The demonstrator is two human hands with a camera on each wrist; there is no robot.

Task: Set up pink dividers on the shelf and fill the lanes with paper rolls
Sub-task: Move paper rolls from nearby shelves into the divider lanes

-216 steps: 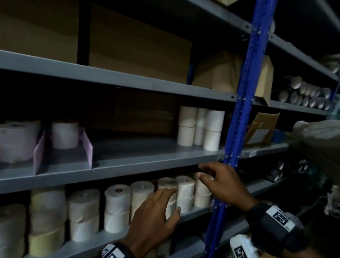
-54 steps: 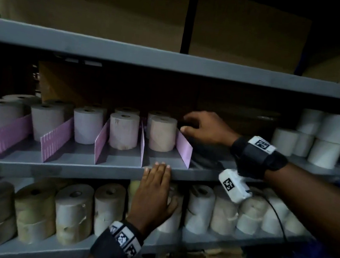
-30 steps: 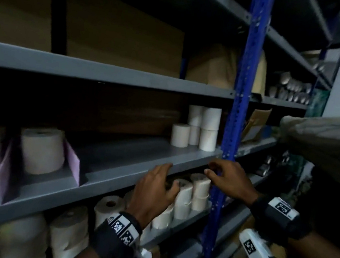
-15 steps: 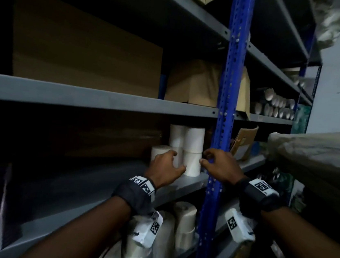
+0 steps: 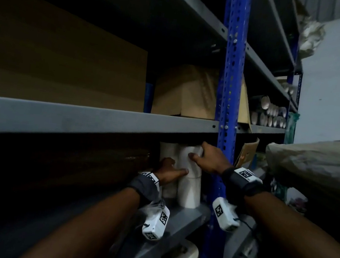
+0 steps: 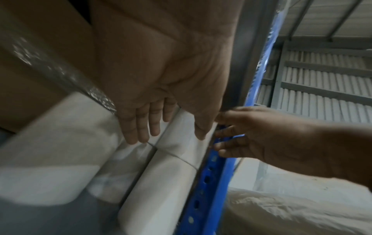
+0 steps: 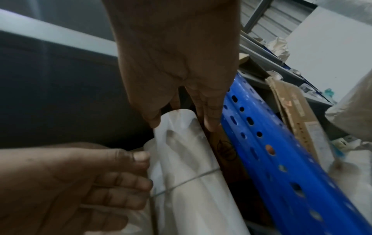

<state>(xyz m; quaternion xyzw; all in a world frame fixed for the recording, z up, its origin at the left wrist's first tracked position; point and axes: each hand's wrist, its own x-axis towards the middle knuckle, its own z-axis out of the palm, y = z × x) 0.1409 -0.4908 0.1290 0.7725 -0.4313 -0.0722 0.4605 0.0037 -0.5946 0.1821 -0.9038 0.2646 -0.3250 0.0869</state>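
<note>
- The grey metal shelf (image 5: 188, 214) carries the stock at its right end, hard against the blue slotted upright (image 5: 229, 93); from the head view the stacks sit at about 12 o'clock, straight ahead of both forearms.
- The white paper rolls (image 5: 189, 187) stand two high in columns, long axis upright, the front column just beside the upright at its 9 o'clock. A seam across the column marks where the upper roll meets the lower.
- The right hand (image 5: 209, 158) is the nearer to the upper roll: its thumb lies on the near face and its fingers curl over the far side by the post, so it grips that roll at 3 o'clock.
- The left hand (image 5: 169, 171) lies lower, at 9 o'clock of the same column, fingers fairly straight and spread, resting against the wrapped sides near the seam with nothing clasped.
- No pink dividers show here; I judge the lanes lie off towards 9 o'clock along the shelf, so the coming lift goes up, then left.
</note>
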